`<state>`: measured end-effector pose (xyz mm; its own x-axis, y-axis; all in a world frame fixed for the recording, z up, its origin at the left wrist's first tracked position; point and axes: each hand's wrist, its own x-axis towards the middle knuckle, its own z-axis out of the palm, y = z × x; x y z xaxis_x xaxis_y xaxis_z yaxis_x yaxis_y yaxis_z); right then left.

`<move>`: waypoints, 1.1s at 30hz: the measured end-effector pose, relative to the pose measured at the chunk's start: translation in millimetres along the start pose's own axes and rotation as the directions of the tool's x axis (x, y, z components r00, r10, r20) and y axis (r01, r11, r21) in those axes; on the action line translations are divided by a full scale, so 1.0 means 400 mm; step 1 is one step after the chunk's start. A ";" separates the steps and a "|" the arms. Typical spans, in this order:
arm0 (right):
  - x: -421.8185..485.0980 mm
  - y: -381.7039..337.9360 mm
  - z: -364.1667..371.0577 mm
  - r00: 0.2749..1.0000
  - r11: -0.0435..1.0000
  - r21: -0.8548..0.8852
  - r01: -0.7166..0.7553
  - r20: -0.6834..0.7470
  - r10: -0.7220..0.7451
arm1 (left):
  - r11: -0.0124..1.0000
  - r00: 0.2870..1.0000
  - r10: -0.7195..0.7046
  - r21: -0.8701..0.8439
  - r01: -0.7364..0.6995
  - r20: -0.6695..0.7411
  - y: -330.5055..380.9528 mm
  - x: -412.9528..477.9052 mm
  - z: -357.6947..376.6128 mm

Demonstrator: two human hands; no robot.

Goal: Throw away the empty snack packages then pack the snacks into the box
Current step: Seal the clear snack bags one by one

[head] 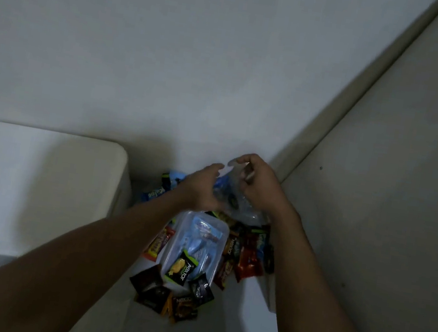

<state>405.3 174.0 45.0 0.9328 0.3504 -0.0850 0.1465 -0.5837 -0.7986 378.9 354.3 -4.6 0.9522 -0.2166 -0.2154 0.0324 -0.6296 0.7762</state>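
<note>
Your left hand [202, 190] and right hand [258, 190] curl their fingers onto a crinkly clear-blue wrapper [225, 192] near the rounded clear plastic box [219, 252] amid glossy packets [251, 258]

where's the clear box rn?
Head view, low centre: the clear box sits just below, in frame, the left hand and right hand gripping a wrapper, ringed by loose snack packets.
</note>
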 end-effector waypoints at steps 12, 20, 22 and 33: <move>-0.196 -0.299 -0.179 0.994 0.986 0.160 0.050 -0.102 -0.034 | 0.955 0.971 0.159 -0.222 -0.197 -0.179 0.207 -0.215 -0.150; -0.361 -0.423 -0.141 0.960 0.734 0.674 0.085 -0.252 0.120 | 0.785 0.895 0.029 -0.544 -0.296 -0.446 0.296 -0.412 -0.227; -0.388 -0.469 -0.114 0.944 0.688 0.710 0.149 -0.310 0.115 | 0.759 0.892 0.019 -0.574 -0.308 -0.452 0.313 -0.454 -0.245; -0.525 -0.703 -0.053 0.861 0.700 0.575 0.423 -0.497 -0.112 | 0.521 0.879 0.161 -0.718 -0.461 -0.448 0.494 -0.691 -0.432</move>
<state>175.1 249.0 300.0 0.9500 0.0027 0.3121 0.3076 0.1605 -0.9379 174.6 418.8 310.7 0.9786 0.0422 0.2012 -0.2043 0.3077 0.9293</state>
